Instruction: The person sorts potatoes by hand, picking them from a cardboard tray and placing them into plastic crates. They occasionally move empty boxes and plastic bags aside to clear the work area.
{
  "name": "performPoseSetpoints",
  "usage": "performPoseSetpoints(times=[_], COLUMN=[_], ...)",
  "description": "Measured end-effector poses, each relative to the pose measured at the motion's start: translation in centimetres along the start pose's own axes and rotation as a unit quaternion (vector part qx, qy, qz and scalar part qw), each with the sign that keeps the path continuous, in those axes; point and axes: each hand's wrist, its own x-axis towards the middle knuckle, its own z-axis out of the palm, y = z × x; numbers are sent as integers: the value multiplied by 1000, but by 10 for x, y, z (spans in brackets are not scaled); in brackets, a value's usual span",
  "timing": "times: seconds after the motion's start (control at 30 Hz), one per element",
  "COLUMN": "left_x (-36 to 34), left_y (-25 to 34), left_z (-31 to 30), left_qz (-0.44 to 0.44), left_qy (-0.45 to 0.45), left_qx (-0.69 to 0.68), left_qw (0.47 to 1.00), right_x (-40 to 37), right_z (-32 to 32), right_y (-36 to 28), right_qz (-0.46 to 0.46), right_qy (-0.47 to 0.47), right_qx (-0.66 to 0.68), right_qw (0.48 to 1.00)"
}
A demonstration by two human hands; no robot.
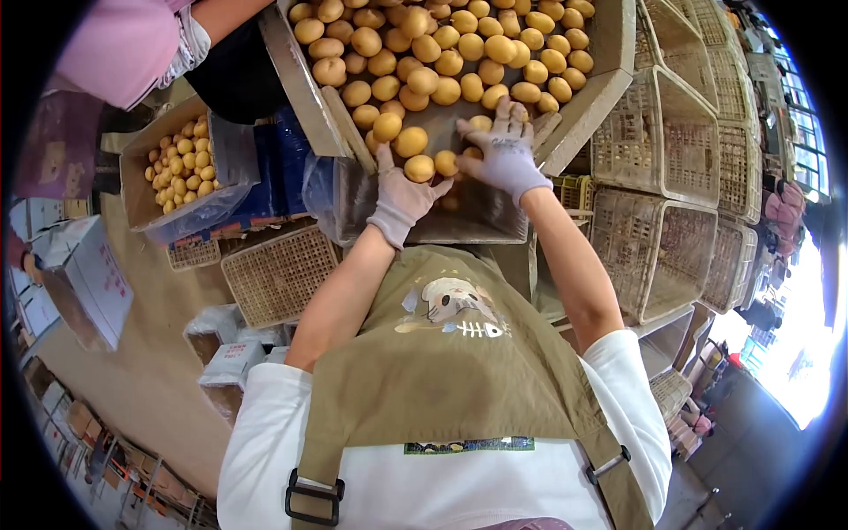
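Smooth, rounded yellow potatoes fill the far part of a sloping wooden-sided tray. My left hand, in a pale work glove, is at the tray's narrow near end. Its thumb and finger are spread on either side of one potato, without closing round it. My right hand, also gloved, lies over the tray with fingers spread among the potatoes at the right. Another potato sits between the two hands. Just below them is a lined container, its inside partly hidden by my hands.
Stacked plastic crates stand close on my right. At left are a lined box of potatoes and an upturned basket. A person in a pink sleeve stands at upper left. White cartons sit on the floor.
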Motion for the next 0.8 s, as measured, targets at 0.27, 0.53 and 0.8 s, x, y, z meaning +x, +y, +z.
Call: performPoseSetpoints(times=[0.27,0.53,0.8], left_x=[-1,7,4], left_y=[-1,-19,-19], left_z=[2,5,4], left_qz=[-23,-13,0], left_qy=[-31,-17,-45], left_qx=[-12,-33,-45], left_qw=[999,999,998], right_x=[-19,122,74], right_z=[13,-62,-46], right_y=[7,44,48], right_qz=[-110,81,5], right_qy=[57,114,257], right_qx=[34,83,294], right_qw=[992,987,921])
